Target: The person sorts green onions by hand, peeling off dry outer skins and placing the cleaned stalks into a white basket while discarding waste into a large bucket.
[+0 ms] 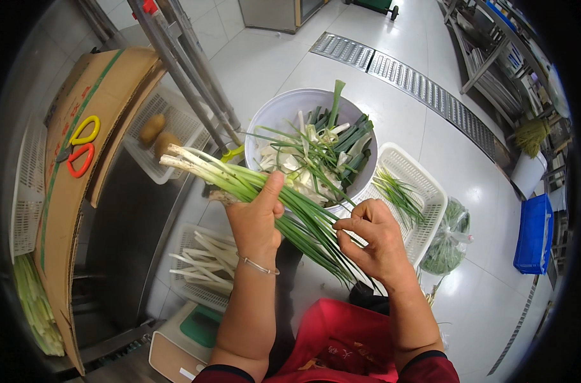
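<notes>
A bunch of scallions (242, 182) is in my left hand (257, 225), thumb across the stalks. The white root ends point to the upper left and the long green leaves run down to the right. With thumb and forefinger, my right hand (379, 239) pinches a thin leaf near the green ends. Just beyond both hands stands a round white bucket (259, 112) holding scallion leaves, pale peelings and a thick green stalk (336, 103). The bunch hides part of its near rim.
A white plastic basket (434, 191) with a few thin scallions (400, 191) sits right of the bucket, beside a bag of greens (448, 239). White stalks (204, 263) fill a basket at lower left. Scissors (82, 146) lie on cardboard (103, 95); metal poles (190, 62) rise nearby.
</notes>
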{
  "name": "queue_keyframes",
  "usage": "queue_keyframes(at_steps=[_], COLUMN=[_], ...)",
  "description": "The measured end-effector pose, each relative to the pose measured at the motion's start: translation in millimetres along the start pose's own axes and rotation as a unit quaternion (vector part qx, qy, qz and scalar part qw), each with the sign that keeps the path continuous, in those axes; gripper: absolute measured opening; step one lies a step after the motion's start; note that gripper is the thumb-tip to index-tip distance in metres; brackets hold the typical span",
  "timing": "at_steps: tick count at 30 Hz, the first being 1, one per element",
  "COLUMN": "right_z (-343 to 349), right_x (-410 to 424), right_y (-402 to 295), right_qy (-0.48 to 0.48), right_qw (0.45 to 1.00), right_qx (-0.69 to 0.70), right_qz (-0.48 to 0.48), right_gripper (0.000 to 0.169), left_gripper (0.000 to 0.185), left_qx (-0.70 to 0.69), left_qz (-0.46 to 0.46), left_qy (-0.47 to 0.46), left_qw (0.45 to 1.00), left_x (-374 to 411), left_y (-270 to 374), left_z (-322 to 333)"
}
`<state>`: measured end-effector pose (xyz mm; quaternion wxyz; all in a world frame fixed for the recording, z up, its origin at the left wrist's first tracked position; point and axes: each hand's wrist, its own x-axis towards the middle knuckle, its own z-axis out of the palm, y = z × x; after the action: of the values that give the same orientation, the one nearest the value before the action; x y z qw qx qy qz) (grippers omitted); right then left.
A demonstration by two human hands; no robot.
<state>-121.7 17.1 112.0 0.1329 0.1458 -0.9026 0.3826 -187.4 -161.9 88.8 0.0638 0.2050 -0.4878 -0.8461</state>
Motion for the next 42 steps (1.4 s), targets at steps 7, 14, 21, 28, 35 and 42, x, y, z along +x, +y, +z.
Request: queue_keyframes(at_steps=[7,14,21,28,35,42], right_z=[12.7,20.4,23.6,-2.4,-77.5,-99.0], right_x=[-0.7,1.9,11.6,16.4,-8.1,-28.0], right_y=[7.2,15.6,46.6,88.4,97.2,79.5], right_qy=[0.029,0.131,0.259,0.104,0.200,0.177], right_qw=[0.999,0.970,0.781,0.979,0.918,0.917], right_qx=[0.032,0.137,0.467,0.051,0.190,0.197], right_qz=[0.017,0.155,0.325,0.166,0.286,0.299], right_gripper=[0.014,0.003,0.013,0.044,0.020,0.013], left_gripper=[0.016,0.019,0.012,0.019,0.022,0.024], left_qx=[0.033,0.028,-0.004,-0.052,-0.113,-0.143], left_qz=[0.004,0.004,0.037,0.023,0.007,-0.019], left_qy=[-0.024,-0.025,0.058,0.065,0.053,0.043], left_qw=[0.999,0.999,0.998,0.996,0.992,0.989], left_x=[-5.1,-10.0,9.7,26.3,43.6,38.6], left_y=[-8.2,-9.9,-11.0,7.7,13.5,13.2], left_z=[6.0,10.0,-4.5,-25.9,-55.5,-48.7])
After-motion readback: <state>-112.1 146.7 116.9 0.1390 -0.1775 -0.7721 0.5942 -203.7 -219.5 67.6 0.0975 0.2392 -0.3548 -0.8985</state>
